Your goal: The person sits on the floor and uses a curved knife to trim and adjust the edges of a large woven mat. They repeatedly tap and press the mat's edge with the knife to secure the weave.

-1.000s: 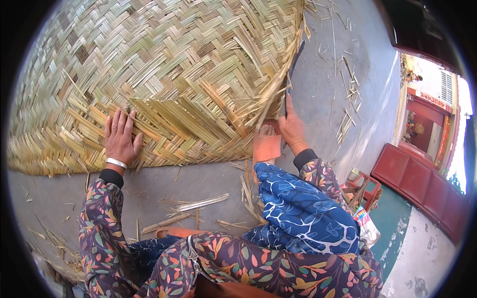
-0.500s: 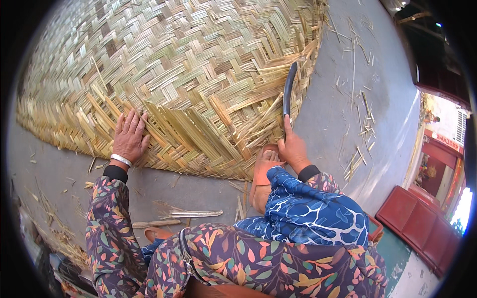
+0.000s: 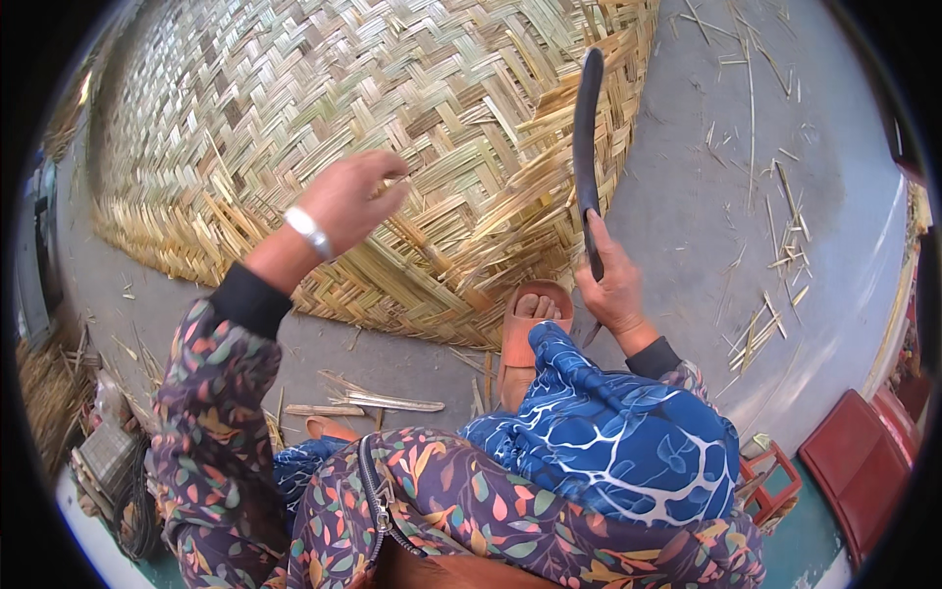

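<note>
Woven bamboo mat (image 3: 373,128) on grey ground, both hands raised over its near edge.

Left hand (image 3: 355,199), silver bangle at the wrist, hovers above the mat with fingers curled narrow on a thin strip, hard to make out. Right hand (image 3: 616,287) grips a dark curved blade (image 3: 587,137) upright beside the mat's right edge; its handle is hidden in the fist. An orange sandal (image 3: 525,339) touches the mat's edge.

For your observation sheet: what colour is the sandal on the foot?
Orange sandal, clearest in the head view.
</note>
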A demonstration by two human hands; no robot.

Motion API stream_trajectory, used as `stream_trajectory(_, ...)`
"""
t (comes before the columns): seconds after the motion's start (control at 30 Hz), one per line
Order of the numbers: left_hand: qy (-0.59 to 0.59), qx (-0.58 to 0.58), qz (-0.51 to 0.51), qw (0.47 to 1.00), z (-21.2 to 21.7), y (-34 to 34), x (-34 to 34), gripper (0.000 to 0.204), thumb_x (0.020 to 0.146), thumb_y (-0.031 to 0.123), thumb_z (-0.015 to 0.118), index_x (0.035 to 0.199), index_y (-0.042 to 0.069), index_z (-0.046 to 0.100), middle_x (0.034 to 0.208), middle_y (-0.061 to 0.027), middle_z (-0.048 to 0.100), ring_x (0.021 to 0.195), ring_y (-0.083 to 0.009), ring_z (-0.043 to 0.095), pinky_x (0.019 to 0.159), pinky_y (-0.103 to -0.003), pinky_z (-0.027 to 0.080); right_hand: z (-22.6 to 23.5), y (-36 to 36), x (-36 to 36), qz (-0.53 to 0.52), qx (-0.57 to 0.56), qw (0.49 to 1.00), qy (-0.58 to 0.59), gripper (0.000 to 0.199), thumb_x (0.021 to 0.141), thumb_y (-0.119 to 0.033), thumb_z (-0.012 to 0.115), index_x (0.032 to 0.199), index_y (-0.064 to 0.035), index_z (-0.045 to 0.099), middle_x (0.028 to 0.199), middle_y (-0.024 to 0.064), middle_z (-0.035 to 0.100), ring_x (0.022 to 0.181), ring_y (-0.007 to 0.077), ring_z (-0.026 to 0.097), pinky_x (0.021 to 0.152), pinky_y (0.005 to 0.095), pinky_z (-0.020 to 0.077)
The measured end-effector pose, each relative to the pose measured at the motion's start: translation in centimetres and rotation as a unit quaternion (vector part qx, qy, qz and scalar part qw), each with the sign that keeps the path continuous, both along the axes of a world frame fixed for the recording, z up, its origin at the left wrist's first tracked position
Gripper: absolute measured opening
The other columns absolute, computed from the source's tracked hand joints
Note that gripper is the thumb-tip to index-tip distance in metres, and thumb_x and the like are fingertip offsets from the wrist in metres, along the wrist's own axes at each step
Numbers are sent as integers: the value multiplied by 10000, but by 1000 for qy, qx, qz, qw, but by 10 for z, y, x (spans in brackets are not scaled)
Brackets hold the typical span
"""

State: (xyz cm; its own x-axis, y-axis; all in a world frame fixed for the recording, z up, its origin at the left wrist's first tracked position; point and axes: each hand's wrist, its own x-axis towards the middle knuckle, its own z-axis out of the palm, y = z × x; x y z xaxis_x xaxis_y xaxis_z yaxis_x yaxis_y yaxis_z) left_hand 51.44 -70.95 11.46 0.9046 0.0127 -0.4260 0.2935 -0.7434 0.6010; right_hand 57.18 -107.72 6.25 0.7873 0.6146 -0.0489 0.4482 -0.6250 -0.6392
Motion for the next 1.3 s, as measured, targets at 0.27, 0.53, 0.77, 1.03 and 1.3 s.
stream_trajectory(0.27, 284, 71, -301, 908, -52, -54, 67, 335, 842, 247, 582, 1093, 41, 666, 991, -175, 701, 980, -336, 652, 920, -411, 477, -22, 20, 24, 74, 62, 995, 17, 798, 686, -74, 658, 1447, -184, 444, 815, 86, 568, 616, 287, 597, 533, 403, 502)
stream_trajectory(0.53, 300, -133, -217, 919, -72, -67, 60, 167, 690, 22, 609, 852, -21, 604, 760, -189, 646, 774, -357, 636, 706, -407, 506, -31, 19, 26, 94, 35, 994, 35, 801, 677, -66, 675, 1440, -169, 453, 838, 90, 579, 616, 274, 609, 526, 389, 505)
stream_trajectory(0.77, 443, -158, -157, 868, -61, -78, 60, 468, 871, 172, 505, 1324, 55, 530, 1171, -174, 657, 1045, -201, 611, 910, -314, 473, -15, 11, -2, -5, 13, 999, 38, 717, 803, -150, 709, 1456, -143, 413, 912, 105, 632, 686, 298, 639, 575, 381, 537)
stream_trajectory(1.03, 293, -190, -235, 907, -127, -76, 24, 342, 1014, 235, 394, 1199, 45, 610, 1130, -177, 653, 1013, -205, 584, 919, -335, 458, -20, 19, -29, -44, -4, 999, 23, 918, 777, -324, 766, 1517, -140, 255, 1016, 127, 621, 760, 320, 661, 591, 401, 553)
stream_trajectory(1.3, 218, -100, -352, 905, -122, -76, 20, 285, 787, 62, 514, 995, 14, 702, 997, -229, 678, 824, -334, 662, 945, -412, 452, -24, 30, -31, -14, -57, 998, 27, 1065, 717, -408, 796, 1546, -181, 167, 938, 133, 577, 693, 333, 649, 550, 428, 541)
